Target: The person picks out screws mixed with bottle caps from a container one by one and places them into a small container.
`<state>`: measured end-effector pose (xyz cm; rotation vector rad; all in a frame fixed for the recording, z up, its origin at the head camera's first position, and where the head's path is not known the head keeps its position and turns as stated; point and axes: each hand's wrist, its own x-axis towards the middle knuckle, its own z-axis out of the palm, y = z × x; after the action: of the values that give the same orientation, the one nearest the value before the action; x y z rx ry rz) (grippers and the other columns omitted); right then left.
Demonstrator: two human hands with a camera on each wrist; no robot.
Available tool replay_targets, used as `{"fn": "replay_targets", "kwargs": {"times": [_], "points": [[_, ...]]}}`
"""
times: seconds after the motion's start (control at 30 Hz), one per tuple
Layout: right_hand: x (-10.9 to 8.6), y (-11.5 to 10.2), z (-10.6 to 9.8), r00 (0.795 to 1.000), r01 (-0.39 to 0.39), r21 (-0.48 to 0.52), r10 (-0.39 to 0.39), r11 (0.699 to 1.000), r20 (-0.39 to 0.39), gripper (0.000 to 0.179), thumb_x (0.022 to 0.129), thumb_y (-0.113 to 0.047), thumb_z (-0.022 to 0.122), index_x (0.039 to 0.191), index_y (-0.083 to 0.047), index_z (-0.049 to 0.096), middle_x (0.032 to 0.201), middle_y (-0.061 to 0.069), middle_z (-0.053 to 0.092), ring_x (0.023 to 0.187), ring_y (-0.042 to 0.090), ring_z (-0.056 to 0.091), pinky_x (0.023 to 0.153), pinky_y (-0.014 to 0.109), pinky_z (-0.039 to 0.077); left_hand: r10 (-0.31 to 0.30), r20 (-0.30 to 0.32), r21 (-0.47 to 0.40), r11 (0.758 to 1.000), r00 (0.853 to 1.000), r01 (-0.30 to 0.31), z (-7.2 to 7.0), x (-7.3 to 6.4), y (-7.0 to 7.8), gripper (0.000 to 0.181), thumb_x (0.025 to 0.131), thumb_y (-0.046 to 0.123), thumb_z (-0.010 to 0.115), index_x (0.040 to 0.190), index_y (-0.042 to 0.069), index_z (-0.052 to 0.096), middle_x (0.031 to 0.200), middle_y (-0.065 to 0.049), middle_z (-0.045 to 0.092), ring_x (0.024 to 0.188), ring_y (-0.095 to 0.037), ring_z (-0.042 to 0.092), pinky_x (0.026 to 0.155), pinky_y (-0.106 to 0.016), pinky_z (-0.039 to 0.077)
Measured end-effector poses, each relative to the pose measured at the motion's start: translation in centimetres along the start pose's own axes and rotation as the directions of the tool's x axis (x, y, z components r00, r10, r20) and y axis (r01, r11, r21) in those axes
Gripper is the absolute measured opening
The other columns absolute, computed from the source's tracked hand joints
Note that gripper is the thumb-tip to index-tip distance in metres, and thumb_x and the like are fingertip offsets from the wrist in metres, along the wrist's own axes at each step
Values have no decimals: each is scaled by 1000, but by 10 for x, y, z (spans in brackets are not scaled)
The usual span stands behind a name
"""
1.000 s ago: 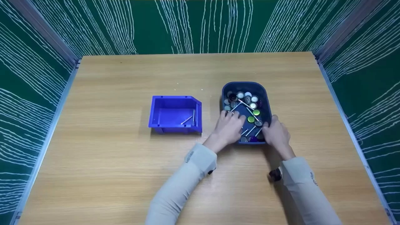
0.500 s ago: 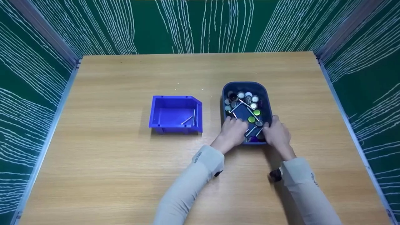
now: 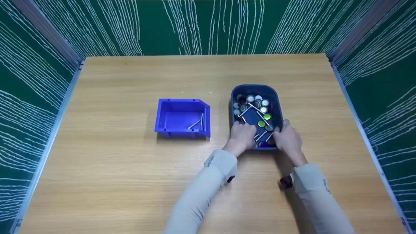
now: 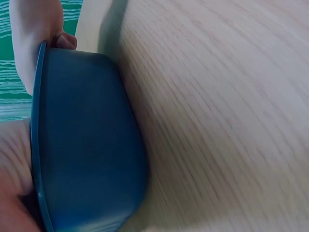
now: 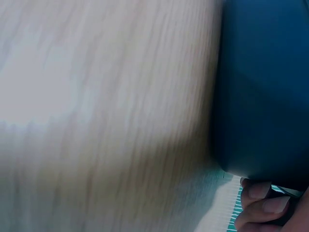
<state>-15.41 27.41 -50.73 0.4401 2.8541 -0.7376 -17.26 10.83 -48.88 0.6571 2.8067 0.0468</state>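
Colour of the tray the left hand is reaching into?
Dark navy blue tray; shows best in the head view.

1. The bench (image 3: 97, 178) has a pale wood top with fine grain.
2. Green walls, streaked with wavy white lines, stand at the back (image 3: 156, 29), left (image 3: 19, 81) and right (image 3: 390, 113).
3. Greyish posts (image 3: 48, 32) mark both far corners.
4. Pale blue rails (image 3: 48, 146) run along the bench's sides.
5. Light leaves a whitish glare on the wood in the right wrist view.
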Motion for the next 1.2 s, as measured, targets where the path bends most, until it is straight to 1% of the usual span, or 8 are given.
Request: {"fn": "replay_targets", "kwargs": {"times": [0.1,0.3,0.5,0.63,0.8,0.9,1.07,1.2], "points": [[1,0,0,1000,-3,0,3,1000,9,42,99,-29,36,124,4,44,117,36,59,106,51,59,76,57,45,-27,19,13,1000,999,27,0,1,2,28,83,37,73,108,23,72,106,5,74,96,-14,69,95,-31,43],[1,1,-1,1000,1,-9,-1,1000,21,44,99,-29,36,127,5,42,117,36,59,107,51,58,78,57,45,-52,40,27,998,998,51,1,4,6,29,84,38,73,109,24,72,107,6,74,96,-13,68,96,-32,42],[1,1,-1,1000,5,-12,-5,1000,9,44,99,-28,36,127,5,42,115,36,59,105,51,59,76,58,46,-77,36,40,996,996,76,2,5,8,30,84,36,73,112,25,72,112,7,72,101,-12,66,96,-30,41],[1,1,0,1000,5,-5,-5,1000,1,43,99,-28,37,126,6,43,115,37,60,104,51,60,75,57,46,-93,41,70,994,995,90,3,5,9,31,84,34,72,114,25,71,115,6,71,103,-11,64,94,-29,41],[1,0,1,1000,8,-12,-8,1000,-20,40,98,-29,36,120,4,46,113,38,61,103,52,60,71,57,45,-98,14,106,990,995,96,4,4,9,29,84,33,70,112,29,71,114,9,70,101,-8,63,90,-27,41],[1,1,1,1000,6,-13,-6,1000,-20,40,98,-29,36,119,3,46,113,37,61,103,52,61,71,57,45,-90,-2,116,989,996,90,6,5,8,36,84,37,70,118,26,67,115,10,70,103,-9,63,89,-27,41],[2,0,1,1000,7,-14,-7,1000,-18,41,98,-29,36,120,4,46,112,37,61,102,51,62,71,55,45,-78,-28,91,993,997,81,8,5,6,59,80,46,75,128,18,55,119,4,68,109,-13,62,93,-29,41],[3,1,0,1000,2,-14,-3,1000,-11,41,98,-29,36,121,4,46,112,37,61,101,50,62,71,55,45,-53,-52,70,996,997,57,10,4,4,63,83,46,72,133,15,50,116,3,70,107,-15,64,95,-30,42]]}}
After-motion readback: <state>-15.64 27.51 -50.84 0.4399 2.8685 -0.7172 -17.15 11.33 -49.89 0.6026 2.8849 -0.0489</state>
